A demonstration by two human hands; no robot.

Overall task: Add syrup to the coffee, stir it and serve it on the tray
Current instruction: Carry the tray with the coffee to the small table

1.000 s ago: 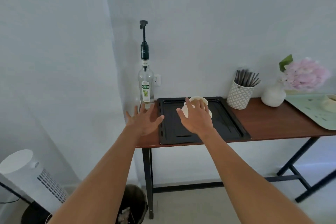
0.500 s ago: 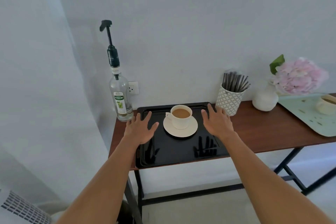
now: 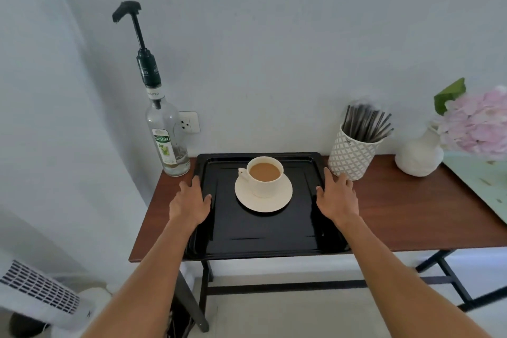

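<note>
A cream cup of milky coffee stands on a cream saucer on the far half of a black tray. The tray lies on a brown table. My left hand rests with spread fingers over the tray's left rim. At the tray's right rim my right hand is also spread and holds nothing. A clear syrup bottle with a tall black pump stands at the table's back left corner. Dark stirrers fill a patterned white holder behind my right hand.
A white vase with pink flowers stands at the right, next to a pale green tray at the frame's edge. A wall socket sits behind the bottle. A white fan heater stands on the floor at lower left.
My right hand has left the cup and moved to the tray's right rim. My left hand has settled on the left rim. The view has moved closer and lower.
</note>
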